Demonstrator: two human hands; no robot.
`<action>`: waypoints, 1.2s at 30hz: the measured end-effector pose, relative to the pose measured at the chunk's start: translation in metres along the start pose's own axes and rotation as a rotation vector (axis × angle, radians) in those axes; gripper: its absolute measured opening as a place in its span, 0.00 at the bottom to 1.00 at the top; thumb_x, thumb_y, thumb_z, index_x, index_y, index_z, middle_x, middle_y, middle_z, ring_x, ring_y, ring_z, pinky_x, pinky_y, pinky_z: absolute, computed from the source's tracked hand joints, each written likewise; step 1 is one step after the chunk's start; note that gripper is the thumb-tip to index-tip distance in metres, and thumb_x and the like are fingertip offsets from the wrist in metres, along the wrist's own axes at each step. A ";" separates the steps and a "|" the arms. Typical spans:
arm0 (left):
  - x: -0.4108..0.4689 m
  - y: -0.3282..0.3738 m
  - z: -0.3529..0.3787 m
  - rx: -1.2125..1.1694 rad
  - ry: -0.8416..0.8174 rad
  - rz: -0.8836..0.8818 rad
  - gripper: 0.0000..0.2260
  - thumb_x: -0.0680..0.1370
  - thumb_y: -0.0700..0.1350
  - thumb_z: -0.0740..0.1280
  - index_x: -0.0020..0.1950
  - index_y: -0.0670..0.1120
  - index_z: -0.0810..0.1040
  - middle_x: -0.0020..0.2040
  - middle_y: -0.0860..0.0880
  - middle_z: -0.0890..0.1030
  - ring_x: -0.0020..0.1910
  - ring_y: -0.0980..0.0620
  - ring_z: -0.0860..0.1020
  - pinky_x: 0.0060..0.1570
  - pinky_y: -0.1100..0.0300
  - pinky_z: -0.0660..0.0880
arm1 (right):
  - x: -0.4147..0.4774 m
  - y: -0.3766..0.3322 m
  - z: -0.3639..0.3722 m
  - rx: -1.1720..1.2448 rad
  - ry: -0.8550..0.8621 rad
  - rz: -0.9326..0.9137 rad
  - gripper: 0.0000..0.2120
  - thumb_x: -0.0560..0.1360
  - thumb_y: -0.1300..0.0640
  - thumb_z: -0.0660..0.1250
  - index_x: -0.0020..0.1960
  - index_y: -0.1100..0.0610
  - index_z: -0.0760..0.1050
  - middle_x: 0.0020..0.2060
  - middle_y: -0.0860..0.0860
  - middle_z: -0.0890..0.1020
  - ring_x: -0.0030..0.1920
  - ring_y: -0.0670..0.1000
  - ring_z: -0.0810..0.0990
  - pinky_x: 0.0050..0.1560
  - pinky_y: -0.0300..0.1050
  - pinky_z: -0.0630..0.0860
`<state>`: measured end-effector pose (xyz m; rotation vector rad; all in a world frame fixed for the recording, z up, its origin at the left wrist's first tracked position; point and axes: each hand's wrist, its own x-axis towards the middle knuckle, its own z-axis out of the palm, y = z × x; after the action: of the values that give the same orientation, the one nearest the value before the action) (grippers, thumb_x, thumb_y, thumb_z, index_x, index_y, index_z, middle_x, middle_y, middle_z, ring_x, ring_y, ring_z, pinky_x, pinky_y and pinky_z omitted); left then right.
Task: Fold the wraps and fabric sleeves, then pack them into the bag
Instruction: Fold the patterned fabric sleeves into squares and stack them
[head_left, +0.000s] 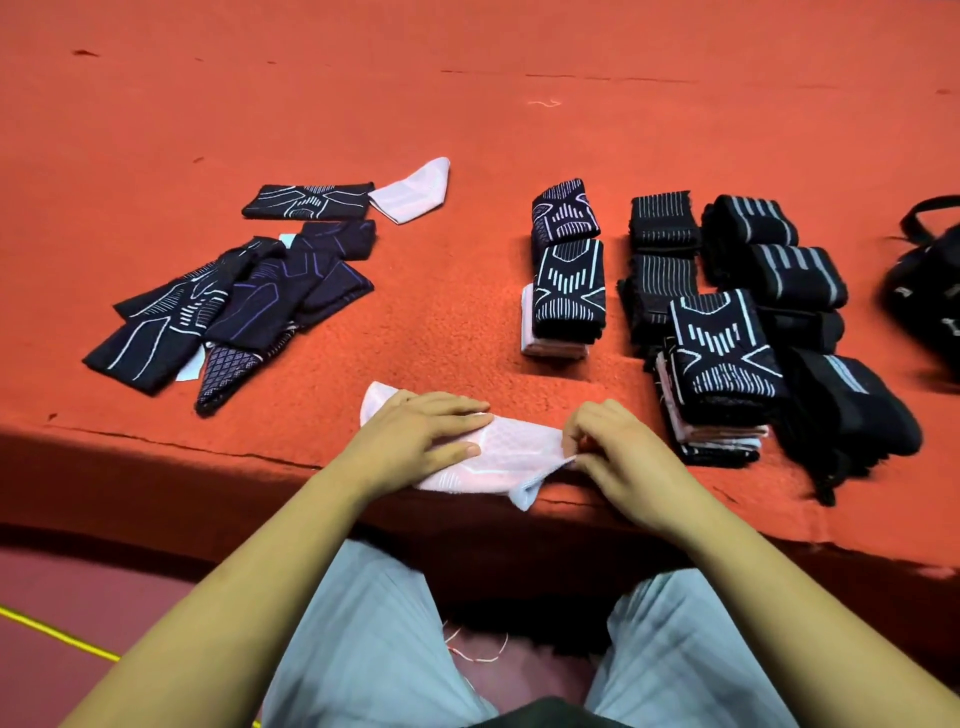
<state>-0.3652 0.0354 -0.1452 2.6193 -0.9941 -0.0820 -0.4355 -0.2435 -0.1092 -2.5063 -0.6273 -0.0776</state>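
At carpet edge, pink sleeve lying left-right, L hand flat, R hand pinching end

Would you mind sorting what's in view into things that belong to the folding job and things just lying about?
Job: pink sleeve under both hands, unfolded pile, spare pink sleeve, folded stacks, bag.
Lying about: loose thread, yellow cord.

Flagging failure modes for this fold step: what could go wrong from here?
1. The pink sleeve hangs partly over the front edge of the red surface; if the left hand lifts, it may slide off.
2. The right hand pinches only the sleeve's end, so the fold could come out skewed.
3. The mixed stack on the right looks uneven; adding to it might topple it.
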 end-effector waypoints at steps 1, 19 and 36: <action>0.000 0.000 0.000 0.001 0.006 -0.008 0.26 0.77 0.67 0.52 0.72 0.62 0.72 0.72 0.66 0.69 0.72 0.62 0.65 0.61 0.58 0.61 | -0.006 0.001 0.001 -0.003 0.005 -0.001 0.07 0.71 0.61 0.69 0.44 0.52 0.73 0.42 0.46 0.77 0.46 0.50 0.72 0.49 0.52 0.71; -0.023 0.024 0.014 -0.166 0.098 0.132 0.20 0.78 0.60 0.63 0.67 0.55 0.79 0.68 0.60 0.76 0.71 0.59 0.70 0.71 0.51 0.67 | -0.031 -0.019 0.023 0.359 0.082 0.000 0.03 0.70 0.64 0.72 0.41 0.57 0.80 0.45 0.50 0.77 0.47 0.44 0.77 0.51 0.33 0.70; -0.013 0.055 -0.016 -0.155 0.113 0.014 0.19 0.79 0.54 0.57 0.60 0.48 0.82 0.58 0.52 0.84 0.58 0.52 0.80 0.60 0.54 0.74 | -0.033 -0.031 0.030 0.147 0.256 -0.012 0.04 0.74 0.57 0.73 0.47 0.53 0.79 0.48 0.46 0.70 0.47 0.46 0.74 0.48 0.40 0.73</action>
<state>-0.4074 0.0104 -0.1126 2.4470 -0.9286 -0.0071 -0.4805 -0.2186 -0.1257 -2.3016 -0.5214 -0.3390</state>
